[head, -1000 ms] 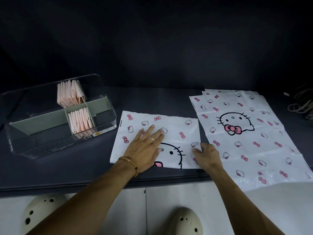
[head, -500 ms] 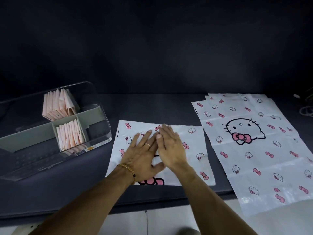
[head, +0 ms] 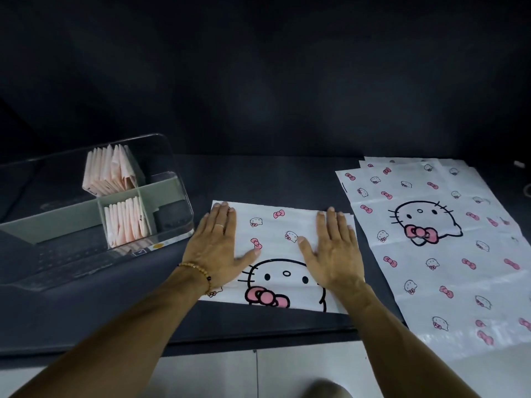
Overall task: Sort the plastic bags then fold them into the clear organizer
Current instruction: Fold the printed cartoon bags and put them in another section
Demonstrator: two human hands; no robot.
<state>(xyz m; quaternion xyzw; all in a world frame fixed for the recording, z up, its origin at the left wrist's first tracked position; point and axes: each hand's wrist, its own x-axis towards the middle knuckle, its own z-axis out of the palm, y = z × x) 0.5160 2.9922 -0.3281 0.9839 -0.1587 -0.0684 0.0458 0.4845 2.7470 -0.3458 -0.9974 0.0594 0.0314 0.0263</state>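
**Partway through the folding: one bag pressed flat, a stack still waiting**

While two compartments of the clear organizer (head: 94, 222) already hold upright rows of folded pink bags (head: 126, 222), the job looks only partly done. One printed plastic bag (head: 280, 254) lies flat on the dark tabletop (head: 258, 179), close to its near edge. The left hand (head: 219, 248) and right hand (head: 334, 251) press on it, palms down, fingers straight, well apart. A stack of unfolded bags (head: 439, 245) lies just to the right, overhanging the front edge. Bare tabletop behind the bag gives folding room; the organizer's corner sits just beside the left hand.
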